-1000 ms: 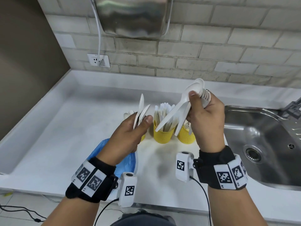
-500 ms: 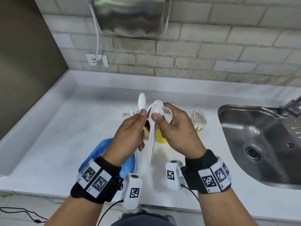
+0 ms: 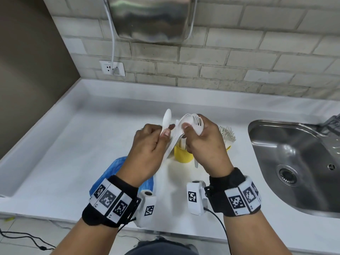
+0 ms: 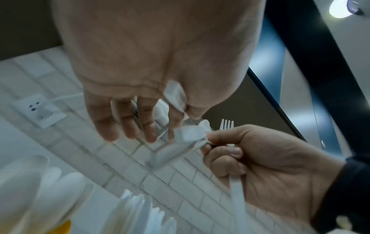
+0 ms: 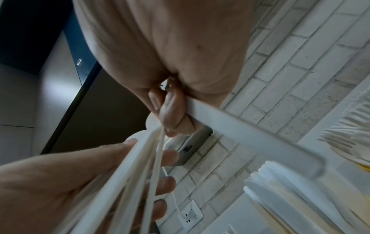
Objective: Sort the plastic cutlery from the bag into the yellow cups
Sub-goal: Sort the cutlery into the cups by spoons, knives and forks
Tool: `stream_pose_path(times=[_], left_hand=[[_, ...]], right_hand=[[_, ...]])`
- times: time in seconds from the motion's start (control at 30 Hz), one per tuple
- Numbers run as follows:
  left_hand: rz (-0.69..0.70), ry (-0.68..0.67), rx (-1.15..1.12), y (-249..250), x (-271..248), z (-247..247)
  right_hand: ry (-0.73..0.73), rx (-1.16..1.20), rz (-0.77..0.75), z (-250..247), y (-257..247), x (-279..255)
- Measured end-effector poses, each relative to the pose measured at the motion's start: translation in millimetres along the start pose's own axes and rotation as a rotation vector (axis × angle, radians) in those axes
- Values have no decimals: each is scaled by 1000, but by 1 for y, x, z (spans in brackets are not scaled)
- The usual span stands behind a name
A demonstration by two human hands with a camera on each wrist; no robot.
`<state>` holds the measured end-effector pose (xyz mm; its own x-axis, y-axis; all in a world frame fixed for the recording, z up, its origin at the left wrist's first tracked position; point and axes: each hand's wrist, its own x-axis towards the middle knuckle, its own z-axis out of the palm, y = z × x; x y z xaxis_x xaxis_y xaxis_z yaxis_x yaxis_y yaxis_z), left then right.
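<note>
- Nearest to us, 2 forearms reach forward from the bottom of the head view, each wrist wrapped in a black band with square black-and-white markers and a small white camera block.
- We see the left hand (image 3: 147, 151) raised above the white counter (image 3: 70, 144), thumb and fingers pinching the handle of a white plastic spoon (image 3: 166, 119) whose bowl points up.
- The right hand (image 3: 206, 144) is close beside it, nearly touching, fingers curled around a bunch of white plastic cutlery (image 3: 191, 122); spoon bowls and fork tines fan out above the thumb, and the handles slope down to the left between the 2 hands.
- In the right wrist view the left hand's fingers (image 5: 168, 156) lie against those long handles, so both hands meet on the same bunch.
- Under the left wrist, a crumpled blue bag (image 3: 112, 172) lies on the counter.
- Just beyond the hands stands a yellow cup (image 3: 182, 155) packed with upright white cutlery; we cannot tell which kind from the head view.
- To its right, half hidden by the right hand, a second yellow cup (image 3: 228, 147) holds forks (image 3: 227, 133), tines up.
- A steel sink (image 3: 294, 162) is set into the counter on the right.
- Farthest back, a brick wall (image 3: 239, 61) carries a white socket (image 3: 112, 68) and a metal hand dryer (image 3: 152, 17).
</note>
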<state>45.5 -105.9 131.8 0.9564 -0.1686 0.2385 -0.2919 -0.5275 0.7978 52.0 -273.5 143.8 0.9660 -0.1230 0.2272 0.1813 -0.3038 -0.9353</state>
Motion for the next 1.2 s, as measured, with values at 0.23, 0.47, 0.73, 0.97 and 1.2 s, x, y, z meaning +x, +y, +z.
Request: stream_pose_path(times=[0.23,0.47,0.73,0.97,1.2], left_hand=[[120,-64,246,3,0,17],[52,-24,307,6,-4,29],[183,5,311,-2,-5,22],[129,-64,240,-8,-4,20],[3,-350,-161,-14,8,-15]], right_hand=[[98,-227,-7,10,1,4],[96,-273,-20,24,-1,0],[-62,-53,96,9,-12,-2],[22,-268,-94,5,-1,1],[-56,-236,-268,-4,0,2]])
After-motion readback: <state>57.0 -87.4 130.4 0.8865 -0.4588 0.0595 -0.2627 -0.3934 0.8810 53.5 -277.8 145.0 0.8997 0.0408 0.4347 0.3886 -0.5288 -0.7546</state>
